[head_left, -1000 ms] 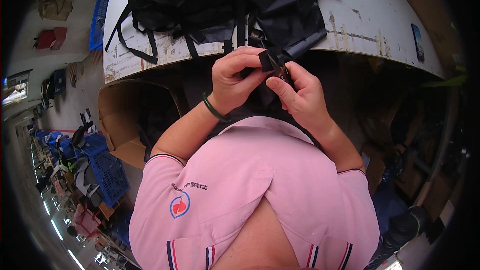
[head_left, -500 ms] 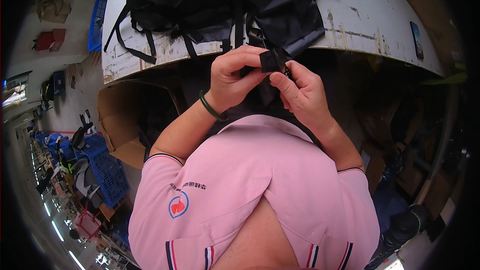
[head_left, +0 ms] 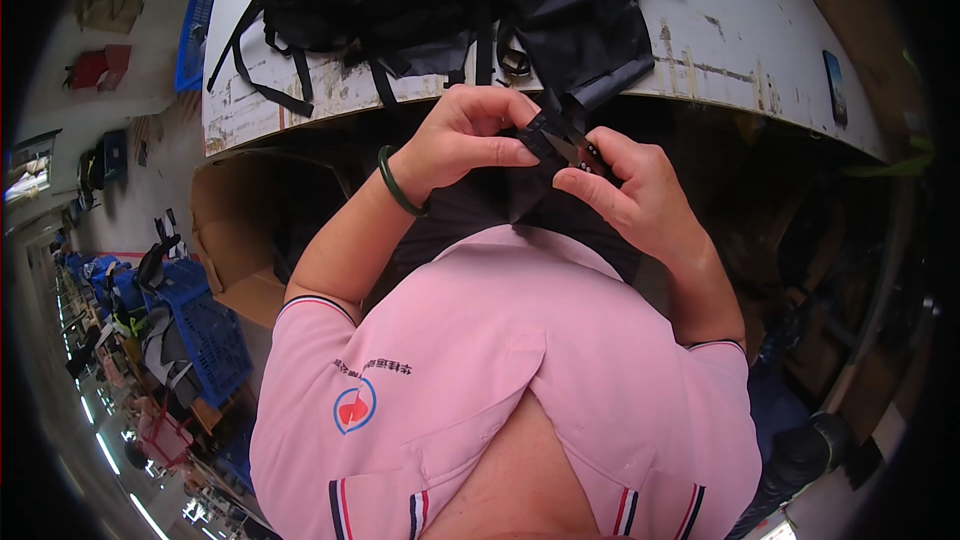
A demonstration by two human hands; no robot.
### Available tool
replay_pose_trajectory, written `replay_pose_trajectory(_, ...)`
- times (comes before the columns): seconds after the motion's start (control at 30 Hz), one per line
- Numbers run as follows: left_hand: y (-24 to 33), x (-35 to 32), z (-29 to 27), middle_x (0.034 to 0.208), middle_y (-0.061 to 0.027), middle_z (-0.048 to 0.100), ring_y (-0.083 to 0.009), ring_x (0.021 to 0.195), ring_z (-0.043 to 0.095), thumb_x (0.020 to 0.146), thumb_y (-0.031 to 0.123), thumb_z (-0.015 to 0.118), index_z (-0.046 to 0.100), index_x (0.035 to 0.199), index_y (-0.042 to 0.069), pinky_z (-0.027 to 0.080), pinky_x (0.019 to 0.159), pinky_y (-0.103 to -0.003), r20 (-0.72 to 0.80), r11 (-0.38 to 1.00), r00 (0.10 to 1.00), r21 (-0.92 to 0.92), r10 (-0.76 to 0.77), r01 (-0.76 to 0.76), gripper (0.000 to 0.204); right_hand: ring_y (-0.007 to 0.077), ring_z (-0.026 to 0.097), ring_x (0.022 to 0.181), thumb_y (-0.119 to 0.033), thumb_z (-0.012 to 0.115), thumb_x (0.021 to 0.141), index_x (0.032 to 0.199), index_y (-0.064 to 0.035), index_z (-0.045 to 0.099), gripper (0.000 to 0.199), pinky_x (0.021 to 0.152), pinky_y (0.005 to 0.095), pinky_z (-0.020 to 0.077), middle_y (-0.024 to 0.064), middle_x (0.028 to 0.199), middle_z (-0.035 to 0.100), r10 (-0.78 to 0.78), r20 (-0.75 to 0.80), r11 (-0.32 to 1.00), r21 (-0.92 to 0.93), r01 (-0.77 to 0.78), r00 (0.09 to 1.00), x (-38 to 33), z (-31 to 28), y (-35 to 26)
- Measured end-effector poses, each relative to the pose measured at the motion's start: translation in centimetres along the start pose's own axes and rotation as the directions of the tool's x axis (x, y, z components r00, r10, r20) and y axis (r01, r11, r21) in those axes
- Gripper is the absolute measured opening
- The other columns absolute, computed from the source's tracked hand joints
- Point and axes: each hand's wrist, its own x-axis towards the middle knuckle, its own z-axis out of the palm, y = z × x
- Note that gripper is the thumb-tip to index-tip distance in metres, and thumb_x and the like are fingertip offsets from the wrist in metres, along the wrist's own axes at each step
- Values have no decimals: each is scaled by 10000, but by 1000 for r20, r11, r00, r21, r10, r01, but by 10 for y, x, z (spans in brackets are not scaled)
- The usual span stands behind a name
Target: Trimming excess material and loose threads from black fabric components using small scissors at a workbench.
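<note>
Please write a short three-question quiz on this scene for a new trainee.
1. True or false: the left hand pinches a piece of black fabric.
2. What does the right hand hold? A. small thread snips B. a hammer C. a paintbrush
3. Fill in: the heap of black bags lies on the worn white ____.

Key
1. True.
2. A: small thread snips, their tips against the fabric.
3. Table.
</note>
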Motion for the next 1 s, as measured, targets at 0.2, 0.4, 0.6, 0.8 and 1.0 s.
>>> replay_pose_trajectory(0.2, 2, 0, -1, 932, -84, 630, -128, 866, 580, 778, -14, 662, 628, 896, -42, 453, 788, -243, 64, 993, 991, 26, -114, 113, 126, 117, 395, 493, -236, 695, 818, 764, -6, 539, 283, 456, 262, 328, 50, 556, 460, -21, 45, 995, -92, 26, 999, 0, -3, -2)
replay_pose_trajectory(0.4, 4, 1, 1, 925, -79, 632, -127, 865, 582, 779, -6, 665, 631, 895, -34, 452, 794, -244, 88, 992, 988, 21, -126, 124, 124, 136, 418, 485, -259, 682, 830, 775, -6, 569, 282, 461, 279, 349, 82, 557, 498, 19, 40, 1000, -26, -18, 999, -1, -1, 0)
replay_pose_trajectory(0.6, 2, 1, -8, 924, -81, 638, -131, 862, 595, 751, -31, 667, 628, 882, -33, 465, 775, -240, 116, 985, 978, 1, -172, 173, 136, 101, 389, 511, -262, 690, 826, 773, -11, 568, 284, 465, 269, 334, 65, 555, 467, 121, 159, 990, 58, -132, 980, -3, -10, -5)
replay_pose_trajectory(0.8, 7, 8, -17, 886, -99, 656, -141, 820, 613, 726, -21, 669, 623, 860, -39, 470, 762, -235, 290, 944, 910, -52, -297, 325, 143, 125, 384, 491, -289, 708, 806, 745, -21, 539, 323, 464, 272, 333, 72, 548, 458, 29, 259, 998, -57, -15, 965, -3, -20, 0)
replay_pose_trajectory(1.0, 4, 15, -18, 842, -108, 667, -151, 787, 627, 720, 12, 680, 637, 845, -37, 468, 742, -238, 467, 903, 818, -88, -335, 420, 141, 255, 495, 486, -328, 701, 793, 761, -29, 535, 343, 475, 315, 377, 117, 567, 515, -69, 328, 980, -153, 124, 942, -3, -19, -2)
